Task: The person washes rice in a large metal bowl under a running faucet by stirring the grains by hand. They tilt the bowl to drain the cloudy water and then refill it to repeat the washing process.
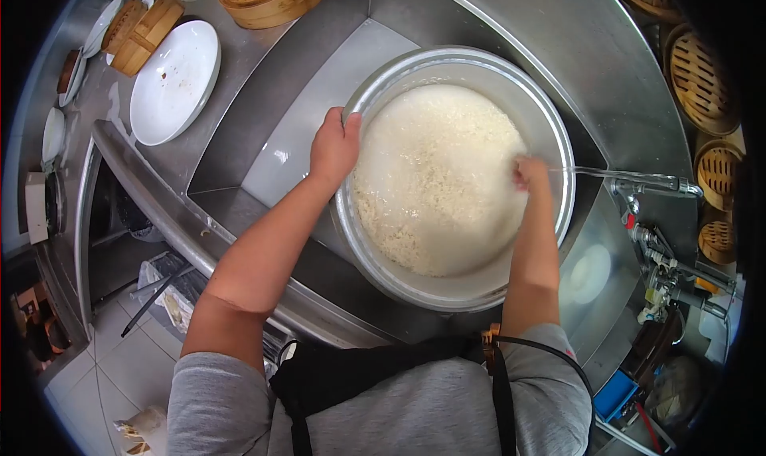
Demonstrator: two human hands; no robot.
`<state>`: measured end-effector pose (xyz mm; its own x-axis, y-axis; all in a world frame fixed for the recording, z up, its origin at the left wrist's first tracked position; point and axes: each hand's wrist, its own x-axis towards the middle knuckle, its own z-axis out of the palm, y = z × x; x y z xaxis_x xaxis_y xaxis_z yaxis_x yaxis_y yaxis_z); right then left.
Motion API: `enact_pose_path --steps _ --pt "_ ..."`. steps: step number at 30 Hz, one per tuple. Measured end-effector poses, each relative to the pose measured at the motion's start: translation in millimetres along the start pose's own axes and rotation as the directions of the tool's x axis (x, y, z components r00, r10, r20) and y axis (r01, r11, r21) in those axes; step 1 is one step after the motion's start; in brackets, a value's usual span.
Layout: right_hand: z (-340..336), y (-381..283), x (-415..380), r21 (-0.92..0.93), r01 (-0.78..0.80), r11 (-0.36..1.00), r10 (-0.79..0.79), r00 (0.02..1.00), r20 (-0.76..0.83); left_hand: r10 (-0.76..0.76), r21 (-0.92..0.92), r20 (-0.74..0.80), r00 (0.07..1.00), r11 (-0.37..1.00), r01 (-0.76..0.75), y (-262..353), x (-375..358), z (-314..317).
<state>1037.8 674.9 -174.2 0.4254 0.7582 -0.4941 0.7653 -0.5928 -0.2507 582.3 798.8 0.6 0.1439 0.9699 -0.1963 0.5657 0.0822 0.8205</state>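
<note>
Gripping the round, upright pot (456,55), left hand (334,146) is closed; right hand (531,172) curls, hold unclear.

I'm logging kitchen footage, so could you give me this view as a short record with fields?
Left hand: gripping the rim of the pot, at its left side; hand
Right hand: at the rice's right side, fingers partly hidden; hand
Contents: rice in cloudy water
Pot location: in a metal sink
Counter, upper left: white plate with small specks, bamboo steamer
</note>
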Motion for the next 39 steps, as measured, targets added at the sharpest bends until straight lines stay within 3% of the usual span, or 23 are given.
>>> enact_pose_path --steps 1,3,5,6,7,9,10,11,12,14,16,21,24,26,27,29,32,34,35,36,37,38,39 --pt "-17 -33 7 -0.238 0.084 0.968 -0.100 0.993 -0.058 0.006 -0.004 -0.005 1.000 1.000 -0.006 -1 1 0" --pt "-54 -108 16 -0.695 0.099 0.712 -0.297 0.940 -0.170 -0.001 -0.010 -0.002 1.000 1.000 0.001 -2 1 -1" --pt "-72 -212 0 -0.161 0.171 0.972 -0.223 0.887 -0.404 -0.023 -0.019 0.016 1.000 1.000 0.023 -1 1 -1" --pt "-69 -262 -5 0.005 0.165 0.986 -0.150 0.906 -0.396 -0.023 -0.020 0.017 1.000 1.000 0.024 -1 1 -2" --pt "-55 -296 -5 0.155 0.293 0.943 -0.248 0.934 -0.256 -0.025 -0.022 0.021 0.999 0.999 0.025 0 1 -1" --pt "-5 -346 -33 0.190 0.540 0.820 -0.509 0.839 -0.190 -0.021 -0.014 0.018 1.000 1.000 0.021 -1 1 -1" --pt "15 -363 -66 0.208 0.529 0.822 -0.531 0.846 -0.054 -0.017 -0.006 0.011 1.000 1.000 0.017 -3 1 -1" --pt "32 -368 -103 -0.050 0.640 0.767 -0.624 0.761 0.177 -0.010 0.000 -0.001 1.000 1.000 0.010 -3 2 0" --pt "44 -363 -140 -0.089 0.729 0.679 -0.698 0.678 0.230 -0.013 0.000 -0.001 1.000 1.000 0.013 -3 1 0" --pt "38 -348 -206 -0.282 0.833 0.475 -0.637 0.547 0.543 -0.006 -0.002 -0.001 1.000 1.000 0.006 -2 1 -1" --pt "45 -298 -237 -0.350 0.890 0.292 -0.744 0.441 0.501 -0.006 -0.019 0.020 1.000 1.000 0.007 -1 1 -2" --pt "47 -213 -247 -0.494 0.757 0.428 -0.685 0.628 0.370 0.000 -0.035 0.001 1.000 0.999 0.000 -4 2 0" --pt "51 -195 -203 -0.570 0.627 0.532 -0.677 0.719 0.159 -0.015 -0.009 0.016 1.000 1.000 0.015 -3 2 0" --pt "29 -224 -184 -0.572 0.399 0.716 -0.425 0.900 0.095 -0.045 0.027 0.017 0.999 0.999 0.044 7 -1 -3" --pt "25 -222 -165 -0.351 0.441 0.826 -0.450 0.891 0.061 0.173 0.206 -0.081 0.982 0.966 -0.153 13 -5 -5" --pt "16 -199 -135 0.139 0.471 0.871 -0.472 0.881 -0.027 0.604 0.564 -0.146 0.784 0.702 -0.436 29 -15 1" --pt "-5 -154 -139 0.634 0.279 0.721 -0.086 0.944 -0.318 0.653 0.137 0.100 0.751 0.738 -0.661 46 -12 35" --pt "-4 -118 -145 0.768 0.099 0.633 0.269 0.902 -0.339 0.406 0.241 0.010 0.914 0.886 -0.396 24 8 81" --pt "9 -90 -141 0.916 0.103 0.389 0.377 0.889 -0.260 0.307 0.327 -0.098 0.947 0.908 -0.260 5 23 106" --pt "36 -53 -132 0.988 0.118 0.099 0.467 0.872 -0.151 0.099 0.112 -0.106 0.989 0.990 -0.087 -15 37 122" --pt "44 -46 -128 0.991 0.130 -0.029 0.519 0.850 -0.096 -0.126 -0.109 -0.079 0.989 0.987 0.117 -36 52 127" --pt "51 -39 -124 0.976 0.155 -0.154 0.567 0.822 -0.041 -0.166 -0.183 -0.031 0.986 0.970 0.157 -50 63 133" --pt "55 -54 -126 0.980 0.158 -0.122 0.627 0.777 -0.047 -0.207 -0.250 0.020 0.978 0.946 0.205 -64 70 137"
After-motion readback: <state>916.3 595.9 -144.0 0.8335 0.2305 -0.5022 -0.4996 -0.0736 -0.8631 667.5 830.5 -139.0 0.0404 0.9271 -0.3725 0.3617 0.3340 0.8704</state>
